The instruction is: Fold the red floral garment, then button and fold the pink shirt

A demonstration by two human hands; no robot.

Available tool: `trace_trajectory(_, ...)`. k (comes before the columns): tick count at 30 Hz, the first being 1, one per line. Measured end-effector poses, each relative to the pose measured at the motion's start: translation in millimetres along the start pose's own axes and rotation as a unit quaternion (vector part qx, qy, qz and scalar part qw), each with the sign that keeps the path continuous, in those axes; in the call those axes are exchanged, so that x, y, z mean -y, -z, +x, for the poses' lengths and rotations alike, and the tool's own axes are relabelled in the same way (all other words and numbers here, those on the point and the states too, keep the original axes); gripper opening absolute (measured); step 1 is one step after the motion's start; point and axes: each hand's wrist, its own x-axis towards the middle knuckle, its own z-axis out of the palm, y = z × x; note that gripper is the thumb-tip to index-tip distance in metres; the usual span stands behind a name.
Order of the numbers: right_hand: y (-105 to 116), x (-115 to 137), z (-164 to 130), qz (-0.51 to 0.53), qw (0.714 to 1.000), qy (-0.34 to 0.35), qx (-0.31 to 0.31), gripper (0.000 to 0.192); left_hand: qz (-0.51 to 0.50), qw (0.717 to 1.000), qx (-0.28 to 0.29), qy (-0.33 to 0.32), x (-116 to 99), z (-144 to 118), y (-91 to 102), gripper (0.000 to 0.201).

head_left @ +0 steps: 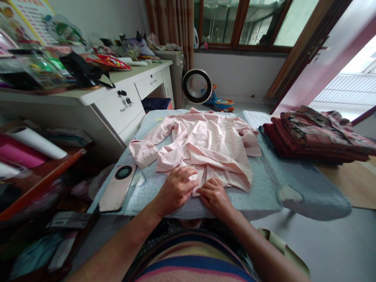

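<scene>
A: Two hands at work, both bare. Left hand (pixel 175 189) lying palm down, fingers spread flat, pressing on the near hem of one pink shirt (pixel 202 147). Right hand (pixel 216 197) just beside it, fingers curled, fingertips touching the same hem, pinching nothing clearly.

B: And the shirt itself?

A: Spread out rumpled straight ahead of both hands, on one pale blue padded tabletop (pixel 258 192). Two sleeves counted: one cuff (pixel 143 152) flung out beyond the left hand, the other bunched beyond the right hand.

B: Anything else close by?

A: One phone (pixel 118 187), pink-backed with a round black camera ring, lying flat just left of the left hand, touching no cloth. One stack of folded dark red patterned cloth (pixel 317 135), well off to the right of the right hand, apart from the shirt. Number of pieces in the stack: cannot tell.

B: Farther off?

A: One white desk (pixel 117 103) with two drawers showing, far beyond the left hand, piled with clutter too mixed to count. One round white fan (pixel 197 86) on the floor, straight past the shirt. One curtain (pixel 173 23) hanging above it.
</scene>
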Motion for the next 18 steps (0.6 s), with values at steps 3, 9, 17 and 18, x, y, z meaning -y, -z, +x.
trace_trajectory(3, 8, 1, -4, 0.047, 0.999, 0.0, 0.014, 0.017, -0.037, 0.998, 0.042, -0.002, -4, 2, -5.6, 0.023)
trace_trajectory(9, 29, -1, -19, 0.169, 0.985, -0.028, 0.008, 0.018, -0.033, 0.989, 0.144, -0.007, -14, -4, -32.9, 0.015)
trace_trajectory(17, 55, -39, -39, -0.025, 0.956, -0.156, -0.249, 0.012, -0.064, 0.988, 0.143, 0.005, -22, -11, -36.1, 0.015)
trace_trajectory(18, 59, -47, -42, -0.076, 0.939, -0.179, -0.282, 0.012, -0.073, 0.987, 0.14, 0.008, -21, -12, -35.4, 0.015)
